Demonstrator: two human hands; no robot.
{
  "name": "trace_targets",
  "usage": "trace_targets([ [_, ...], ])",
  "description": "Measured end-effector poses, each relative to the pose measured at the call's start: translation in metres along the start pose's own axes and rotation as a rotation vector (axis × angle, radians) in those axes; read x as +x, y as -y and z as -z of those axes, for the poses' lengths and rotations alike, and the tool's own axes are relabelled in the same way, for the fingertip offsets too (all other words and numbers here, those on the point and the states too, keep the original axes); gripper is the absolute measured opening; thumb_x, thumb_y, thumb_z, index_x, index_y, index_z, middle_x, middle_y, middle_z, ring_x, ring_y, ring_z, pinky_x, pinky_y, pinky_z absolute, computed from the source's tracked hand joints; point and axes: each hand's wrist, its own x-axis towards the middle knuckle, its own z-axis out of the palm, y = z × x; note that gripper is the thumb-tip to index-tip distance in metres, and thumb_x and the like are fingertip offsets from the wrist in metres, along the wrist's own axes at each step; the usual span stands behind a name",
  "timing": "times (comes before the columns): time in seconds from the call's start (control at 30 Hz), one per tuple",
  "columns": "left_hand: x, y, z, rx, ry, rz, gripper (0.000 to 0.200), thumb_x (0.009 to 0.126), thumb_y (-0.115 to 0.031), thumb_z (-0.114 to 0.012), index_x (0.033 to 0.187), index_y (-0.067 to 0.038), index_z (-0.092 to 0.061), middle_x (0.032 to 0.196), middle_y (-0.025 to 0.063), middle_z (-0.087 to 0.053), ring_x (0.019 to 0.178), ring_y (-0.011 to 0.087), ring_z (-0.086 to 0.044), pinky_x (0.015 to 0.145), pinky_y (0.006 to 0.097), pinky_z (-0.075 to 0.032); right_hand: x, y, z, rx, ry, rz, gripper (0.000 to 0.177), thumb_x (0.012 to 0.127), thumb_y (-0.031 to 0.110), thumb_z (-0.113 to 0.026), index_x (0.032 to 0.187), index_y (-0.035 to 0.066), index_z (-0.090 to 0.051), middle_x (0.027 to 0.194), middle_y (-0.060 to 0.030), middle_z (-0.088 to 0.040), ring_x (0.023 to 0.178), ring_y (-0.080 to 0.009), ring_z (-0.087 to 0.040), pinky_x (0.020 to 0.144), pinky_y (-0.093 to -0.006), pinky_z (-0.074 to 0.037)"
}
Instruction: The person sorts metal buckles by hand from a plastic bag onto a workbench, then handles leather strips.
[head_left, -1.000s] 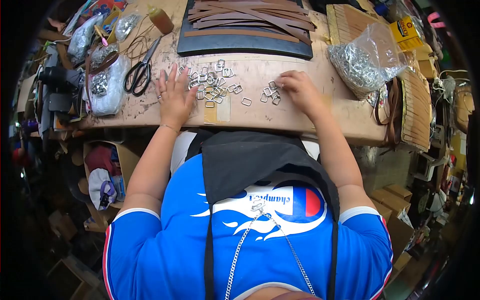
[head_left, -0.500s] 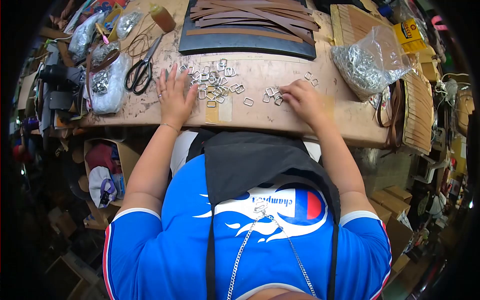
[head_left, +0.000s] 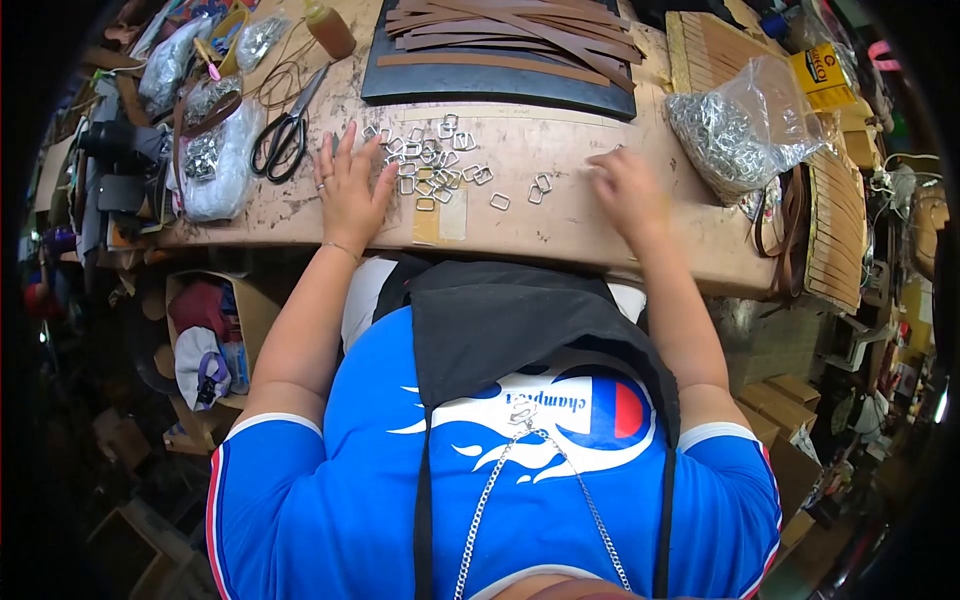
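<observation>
Small rectangular metal rings [head_left: 427, 203] lie in a loose pile on the worn tan tabletop [head_left: 400, 232]. My left hand [head_left: 354, 195] rests flat at the pile's left side, fingers spread and holding nothing. A few rings lie apart from the pile on the right, among them a single ring [head_left: 500, 201] and a close pair [head_left: 537, 194]. My right hand [head_left: 630, 195] is over the table further right, its fingers bent and smeared by motion. Whether it holds rings cannot be made out. A bit of metal shows just beyond its fingertips.
Black-handled scissors [head_left: 279, 148] lie left of my left hand. Brown leather strips [head_left: 500, 40] are stacked on a dark board [head_left: 480, 95] at the back. A clear plastic bag [head_left: 735, 130] of metal pieces stands to the right, near a yellow box [head_left: 822, 75].
My right hand has moved right, away from the small ring group. Fewer rings now lie where it was, and those on its far right are mostly hidden. My left hand stays put.
</observation>
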Motion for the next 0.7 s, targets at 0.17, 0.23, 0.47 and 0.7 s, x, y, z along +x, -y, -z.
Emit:
trace_targets([
  [0.17, 0.0, 0.001, 0.0, 0.018, -0.005, 0.002, 0.047, 0.095, -0.044, -0.065, 0.136, -0.021, -0.062, 0.159, 0.0073, -0.041, 0.15, 0.0409, -0.026, 0.122, 0.0565, -0.016, 0.004, 0.055, -0.03, 0.129, 0.126, 0.063, 0.006, 0.082, 0.013, -0.069, 0.084, 0.008, -0.066, 0.09, -0.0113, -0.064, 0.092, -0.0327, -0.063, 0.084, -0.0464, -0.052],
  [0.23, 0.0, 0.001, 0.0, 0.04, -0.005, 0.008, 0.047, 0.096, -0.044, -0.064, 0.136, -0.021, -0.062, 0.159, 0.0072, -0.041, 0.15, 0.0408, -0.026, 0.122, 0.0563, -0.016, 0.005, 0.046, -0.029, 0.071, 0.123, 0.045, 0.007, 0.081, 0.013, -0.07, 0.083, 0.008, -0.066, 0.09, -0.011, -0.064, 0.092, -0.0333, -0.063, 0.084, -0.0465, -0.052],
  [0.47, 0.0, -0.003, 0.0, 0.027, 0.02, 0.036, 0.047, 0.095, -0.045, -0.064, 0.135, -0.02, -0.062, 0.159, 0.0075, -0.041, 0.15, 0.0398, -0.026, 0.122, 0.0561, -0.015, 0.011, 0.001, -0.009, -0.109, -0.057, -0.042, 0.014, 0.083, 0.015, -0.069, 0.096, 0.009, -0.071, 0.097, -0.0108, -0.064, 0.095, -0.0351, -0.062, 0.086, -0.047, -0.051],
  [0.7, 0.0, -0.001, -0.002, 0.007, -0.008, 0.033, 0.046, 0.095, -0.045, -0.064, 0.134, -0.02, -0.063, 0.159, 0.0085, -0.041, 0.15, 0.0398, -0.027, 0.122, 0.0567, -0.015, 0.022, 0.081, -0.047, 0.035, 0.272, 0.28, 0.023, 0.085, 0.016, -0.071, 0.108, 0.015, -0.073, 0.101, -0.0054, -0.064, 0.1, -0.0283, -0.061, 0.085, -0.0419, -0.048],
])
